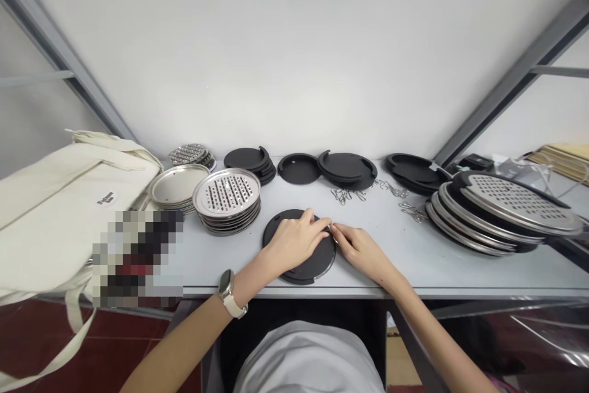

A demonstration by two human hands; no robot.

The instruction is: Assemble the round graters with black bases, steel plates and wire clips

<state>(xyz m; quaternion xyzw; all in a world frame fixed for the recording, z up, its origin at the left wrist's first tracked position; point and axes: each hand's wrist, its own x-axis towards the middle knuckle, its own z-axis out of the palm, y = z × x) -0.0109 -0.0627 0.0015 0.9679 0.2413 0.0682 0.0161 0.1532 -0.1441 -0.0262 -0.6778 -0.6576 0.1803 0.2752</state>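
Left hand point(294, 241) is laid over a black round plastic disc point(317, 262), fingers point(313, 221) curled, tips brought to the disc's rim. Whether that hand is grasping or only resting cannot be told. Right hand point(361, 250) is brought in from the disc's right side, fingertips point(338, 232) pinched together at the same rim, just beside the left fingertips. A small bright metal piece is seen at the pinch, too small to identify; whether it is held cannot be told.

Disc is laid flat on a grey table point(405, 264), directly under the left palm and touched only at its edge by the right fingers.

Ahead of the fingertips, loose wire clips point(345, 195) are scattered on the table, with black plastic discs point(347, 166) stacked behind them. Left of the left fingers, a stack of perforated steel discs point(226, 194) is placed, with plain steel plates point(177, 184) just behind it. Right of the right fingers, a larger tilted stack of perforated steel discs point(515, 206) is seen, well apart. A cream canvas tote bag point(69, 197) lies far left. A smartwatch point(226, 286) is worn on the left wrist.
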